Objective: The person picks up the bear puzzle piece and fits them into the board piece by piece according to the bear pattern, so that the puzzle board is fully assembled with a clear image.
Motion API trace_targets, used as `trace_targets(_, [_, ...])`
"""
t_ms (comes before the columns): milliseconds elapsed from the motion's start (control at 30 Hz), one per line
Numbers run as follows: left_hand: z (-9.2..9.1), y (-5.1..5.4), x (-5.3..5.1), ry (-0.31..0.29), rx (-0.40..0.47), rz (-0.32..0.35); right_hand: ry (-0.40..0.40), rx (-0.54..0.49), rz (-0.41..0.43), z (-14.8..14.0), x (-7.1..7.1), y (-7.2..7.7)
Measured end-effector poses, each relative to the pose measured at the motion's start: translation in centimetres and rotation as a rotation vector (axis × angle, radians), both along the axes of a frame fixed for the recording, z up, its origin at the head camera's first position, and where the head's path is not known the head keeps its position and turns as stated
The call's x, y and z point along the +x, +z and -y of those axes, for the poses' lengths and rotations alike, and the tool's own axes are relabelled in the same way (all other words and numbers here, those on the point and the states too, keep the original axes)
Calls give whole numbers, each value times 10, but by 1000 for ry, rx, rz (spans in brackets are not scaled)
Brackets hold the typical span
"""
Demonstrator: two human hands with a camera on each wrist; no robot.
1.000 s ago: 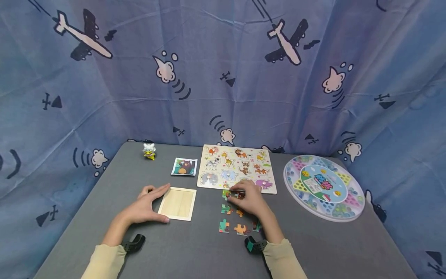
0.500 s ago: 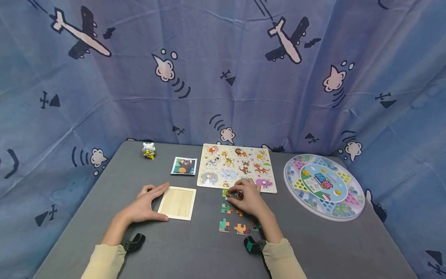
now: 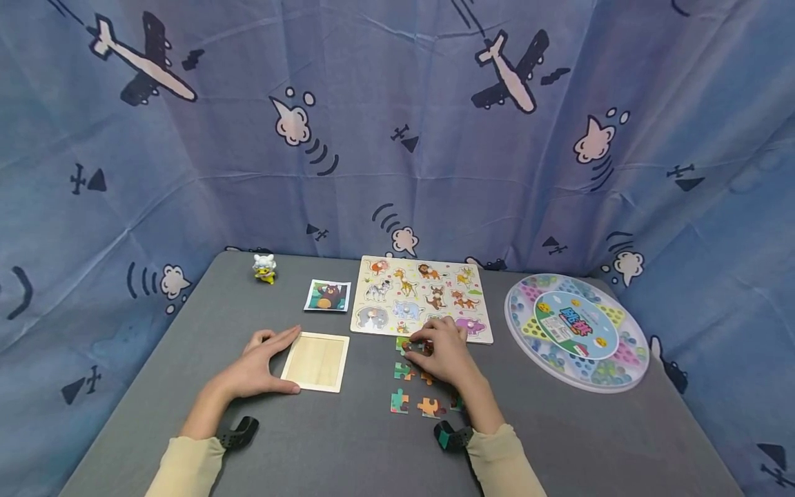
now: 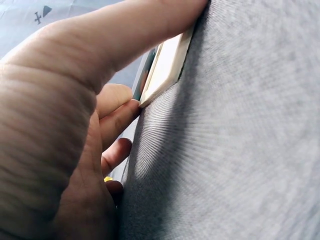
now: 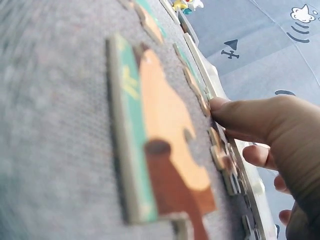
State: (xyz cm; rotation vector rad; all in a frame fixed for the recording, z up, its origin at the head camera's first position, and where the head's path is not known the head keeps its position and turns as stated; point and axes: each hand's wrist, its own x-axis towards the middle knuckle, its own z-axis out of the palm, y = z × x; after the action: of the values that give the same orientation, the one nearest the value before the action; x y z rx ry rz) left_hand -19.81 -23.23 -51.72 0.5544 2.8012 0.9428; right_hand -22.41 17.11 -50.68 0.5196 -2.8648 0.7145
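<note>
On the left, my left hand (image 3: 254, 369) (image 4: 75, 110) spreads thumb and fingers along the left side of a square wooden frame (image 3: 315, 362) (image 4: 162, 67), touching its corners without curling round it. My right hand (image 3: 446, 352) (image 5: 270, 125) bends over the far rows of loose puzzle pieces, thumb and forefinger closed in on a green piece (image 3: 400, 344) at the far left of the group. Other pieces lie nearer, such as a green one (image 3: 399, 401) and an orange one (image 3: 429, 406); the palm partly hides some. A large orange-and-brown piece (image 5: 170, 165) fills the right wrist view's foreground.
Behind the pieces lies an animal peg board (image 3: 406, 284), with a bear picture card (image 3: 328, 295) to its left. A small white-and-yellow figure (image 3: 263, 268) stands at the far left. A round game board (image 3: 577, 328) lies on the right. A patterned curtain (image 3: 348, 200) encloses the grey table.
</note>
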Motion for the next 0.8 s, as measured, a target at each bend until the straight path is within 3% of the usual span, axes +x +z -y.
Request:
trace_targets(333, [0, -1, 1, 9, -4, -6, -2, -48, 19, 0, 0, 0])
trace_targets(800, [0, 0, 0, 2, -1, -9, -4, -26, 16, 5, 3, 4])
